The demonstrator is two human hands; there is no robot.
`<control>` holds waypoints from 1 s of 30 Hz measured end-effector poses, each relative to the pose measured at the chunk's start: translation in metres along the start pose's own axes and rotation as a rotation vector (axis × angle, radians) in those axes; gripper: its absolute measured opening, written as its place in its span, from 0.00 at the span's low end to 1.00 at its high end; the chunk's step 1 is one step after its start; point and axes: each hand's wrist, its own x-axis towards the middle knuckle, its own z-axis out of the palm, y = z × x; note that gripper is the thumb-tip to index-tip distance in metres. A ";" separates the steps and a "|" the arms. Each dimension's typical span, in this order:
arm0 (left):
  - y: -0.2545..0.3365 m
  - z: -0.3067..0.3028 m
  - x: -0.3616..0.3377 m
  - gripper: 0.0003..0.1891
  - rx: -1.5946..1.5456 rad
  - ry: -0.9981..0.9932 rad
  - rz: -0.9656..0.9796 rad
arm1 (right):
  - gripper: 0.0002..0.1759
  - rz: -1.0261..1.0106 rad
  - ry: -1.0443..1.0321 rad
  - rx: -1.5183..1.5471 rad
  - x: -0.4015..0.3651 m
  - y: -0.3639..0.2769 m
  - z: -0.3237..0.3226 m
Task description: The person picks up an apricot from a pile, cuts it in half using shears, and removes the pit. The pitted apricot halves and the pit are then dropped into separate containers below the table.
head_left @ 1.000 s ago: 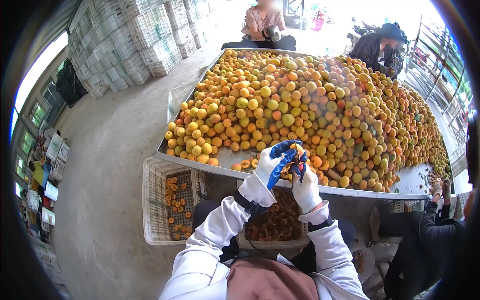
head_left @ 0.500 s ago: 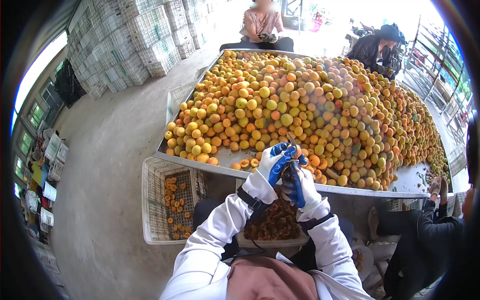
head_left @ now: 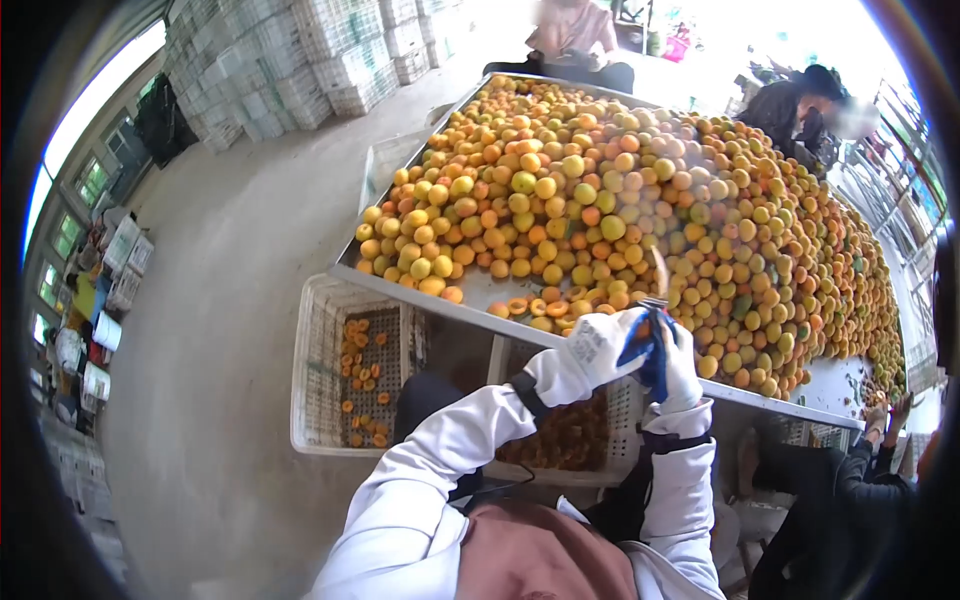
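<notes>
My left hand (head_left: 607,347), in a white and blue glove, is closed at the front edge of the metal table (head_left: 480,292). My right hand (head_left: 682,368), gloved alike, is closed against it. A slender curved tool (head_left: 660,272) rises from between them, metallic near the fingers; its lower part is hidden, apparently in my right hand. What my left fingers hold is hidden. Halved apricots (head_left: 540,308) lie on the table just left of my hands. Beyond them is a large heap of whole apricots (head_left: 600,200).
Below the table edge, a white crate (head_left: 300,380) holds apricot halves; another crate (head_left: 625,430) under my forearms contains brownish pieces. People sit at the far side (head_left: 572,40), far right (head_left: 795,110) and near right (head_left: 835,500). Crates (head_left: 260,70) are stacked back left.
My hands have moved right along the table edge, and the curved tool now stands out higher above them. The apricot seen at my fingers earlier is hidden. The view has shifted.
</notes>
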 end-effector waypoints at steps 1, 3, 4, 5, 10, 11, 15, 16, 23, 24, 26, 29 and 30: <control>0.003 0.002 -0.001 0.25 -0.051 0.020 -0.016 | 0.15 0.013 0.022 0.061 0.001 0.003 0.001; 0.001 0.009 -0.006 0.25 -0.152 0.033 -0.061 | 0.17 0.042 0.048 0.116 0.000 0.001 0.004; 0.001 0.009 -0.007 0.26 -0.234 0.052 -0.084 | 0.18 0.039 0.016 0.141 -0.004 -0.006 0.010; 0.003 0.009 -0.009 0.24 -0.257 0.073 -0.101 | 0.19 -0.032 -0.024 0.092 -0.001 0.001 0.004; -0.001 0.024 -0.009 0.11 -0.830 0.200 -0.491 | 0.18 -0.058 0.003 0.116 -0.002 0.012 0.009; -0.015 0.039 -0.009 0.10 -0.897 0.326 -0.469 | 0.18 0.047 0.007 0.275 -0.002 0.014 0.010; -0.035 0.015 0.008 0.10 -1.121 0.255 -0.714 | 0.15 -0.118 0.106 0.164 0.007 0.012 0.018; -0.037 0.004 0.017 0.11 -1.029 0.200 -0.793 | 0.15 -0.201 0.251 -0.131 0.012 0.010 0.017; -0.069 -0.076 0.034 0.25 0.660 -0.590 -0.600 | 0.14 -0.449 0.347 -0.785 0.035 0.019 0.009; -0.070 -0.093 0.036 0.25 0.702 -0.685 -0.629 | 0.14 -0.444 0.350 -0.778 0.037 0.021 0.008; -0.076 -0.112 0.028 0.18 0.796 -0.814 -0.614 | 0.14 -0.491 0.360 -0.840 0.039 0.026 0.006; -0.104 -0.110 0.006 0.16 0.864 -1.005 -0.639 | 0.15 -0.483 0.342 -0.792 0.032 0.022 0.010; -0.111 -0.106 0.004 0.16 0.871 -1.001 -0.756 | 0.15 -0.486 0.339 -0.793 0.030 0.021 0.011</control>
